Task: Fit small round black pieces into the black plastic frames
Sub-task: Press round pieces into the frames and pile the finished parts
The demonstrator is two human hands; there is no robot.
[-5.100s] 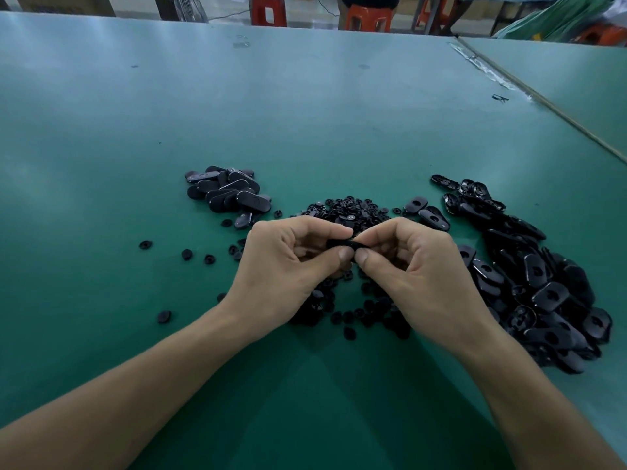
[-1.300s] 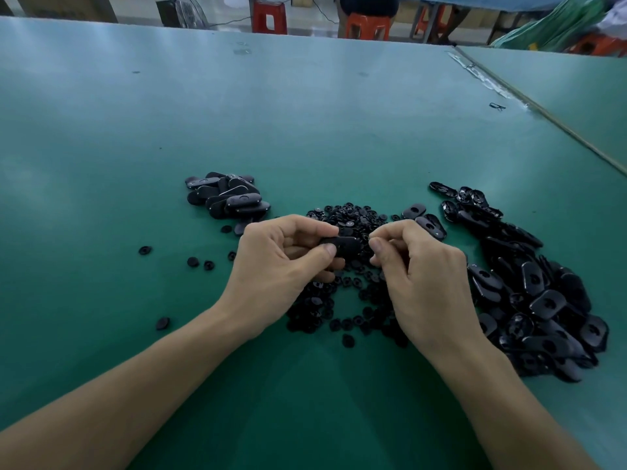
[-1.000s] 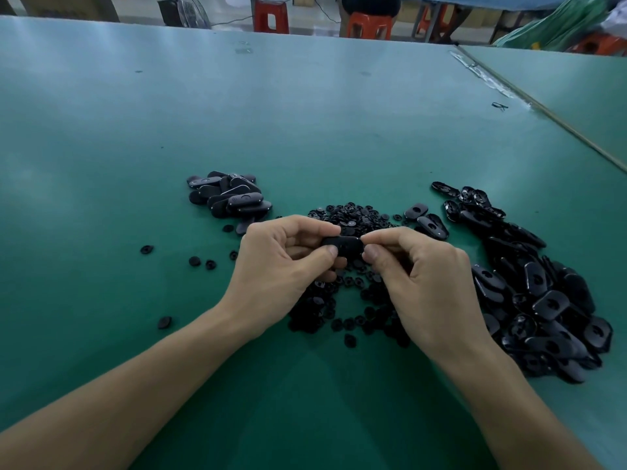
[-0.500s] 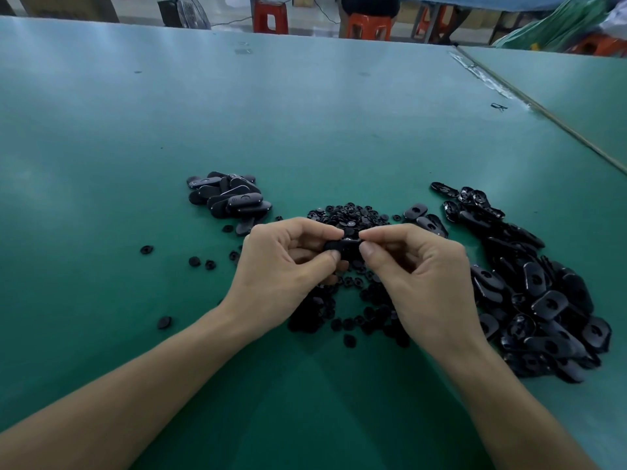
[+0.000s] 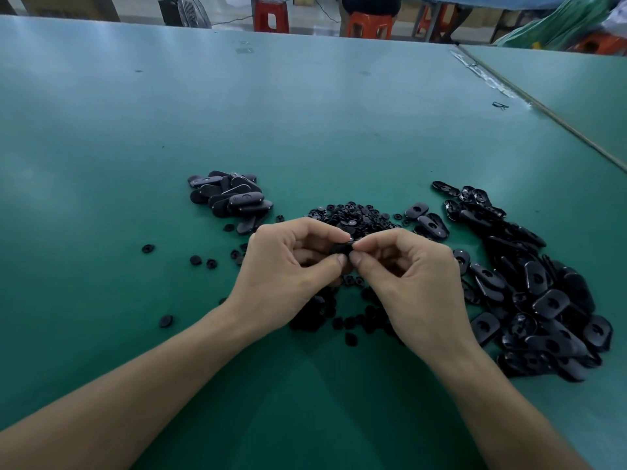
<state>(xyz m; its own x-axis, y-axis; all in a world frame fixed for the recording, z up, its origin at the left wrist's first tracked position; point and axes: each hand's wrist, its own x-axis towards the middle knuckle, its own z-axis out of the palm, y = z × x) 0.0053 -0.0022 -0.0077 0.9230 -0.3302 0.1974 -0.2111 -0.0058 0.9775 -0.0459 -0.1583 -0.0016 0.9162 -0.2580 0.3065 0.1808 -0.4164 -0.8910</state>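
Both hands meet above the middle of the green table [image 5: 305,113]. My left hand [image 5: 288,266] and my right hand [image 5: 410,276] pinch one black plastic frame [image 5: 344,247] between thumbs and forefingers; the fingers hide most of it. Whether a round piece sits in it I cannot tell. Under and behind the hands lies a heap of small round black pieces [image 5: 353,215]. A large pile of black frames [image 5: 543,293] spreads to the right. A smaller stack of black frames [image 5: 230,198] sits at the left rear.
Loose round pieces [image 5: 195,260] are scattered left of my left hand. Two separate frames [image 5: 431,225] lie behind my right hand. A seam with a second table [image 5: 559,120] runs along the far right. Red and orange stools [image 5: 368,23] stand beyond the table's far edge.
My right fingertips have closed in on the frame from the right until both thumbs and forefingers meet on it. The piles have not moved.
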